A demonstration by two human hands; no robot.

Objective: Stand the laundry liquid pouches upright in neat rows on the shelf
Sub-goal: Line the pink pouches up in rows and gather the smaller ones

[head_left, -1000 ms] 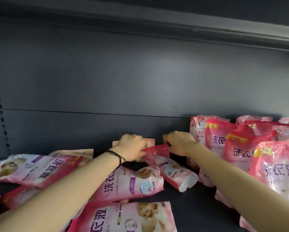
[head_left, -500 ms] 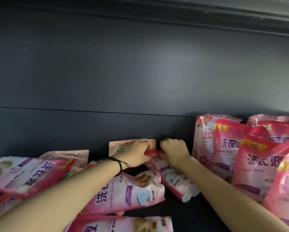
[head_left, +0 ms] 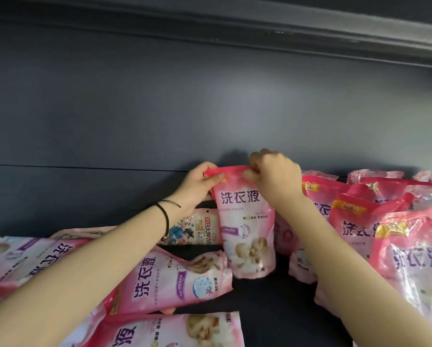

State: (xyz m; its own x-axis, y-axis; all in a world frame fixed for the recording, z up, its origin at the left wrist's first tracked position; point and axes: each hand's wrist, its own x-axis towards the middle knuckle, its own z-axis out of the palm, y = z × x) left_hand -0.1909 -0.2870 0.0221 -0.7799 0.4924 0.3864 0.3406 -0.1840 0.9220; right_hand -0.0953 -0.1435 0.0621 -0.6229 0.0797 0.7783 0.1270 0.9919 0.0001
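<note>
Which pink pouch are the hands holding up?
The middle pouch, pinched at its top edge by the left hand and right hand. It is upright; the pouches on the left lie flat, the pouches on the right stand unheld.

Pink-and-white pouches [head_left: 247, 231], purple lettering [head_left: 240, 197], yellow corner tags [head_left: 350, 207]; dark grey shelf [head_left: 272, 309]; black wristband [head_left: 165, 216]

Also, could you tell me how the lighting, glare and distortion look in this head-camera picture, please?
Head view: a soft bright patch lies on the dark back panel; glare glints off the film of the upright pouches at right; the upper shelf edge runs slanted and slightly bowed by the wide lens; the print on the held pouch is sharp, the lower corners softer.
</note>
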